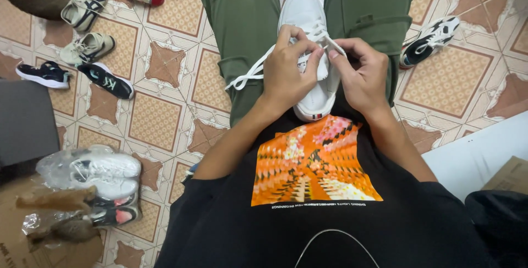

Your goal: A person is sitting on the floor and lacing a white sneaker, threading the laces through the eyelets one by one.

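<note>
White sneaker (pixel 311 20) lies on the lap, heel hidden; left hand (pixel 287 73) and right hand (pixel 360 75) pinch its lace (pixel 250 74) above the tiled floor (pixel 165 114).

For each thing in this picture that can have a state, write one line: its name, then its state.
white sneaker: resting on lap, being laced
white lace: loose, trailing left
left hand: pinching lace
right hand: pinching lace
bagged sneakers: wrapped in clear plastic
black-and-white sneaker: lying on floor
</note>
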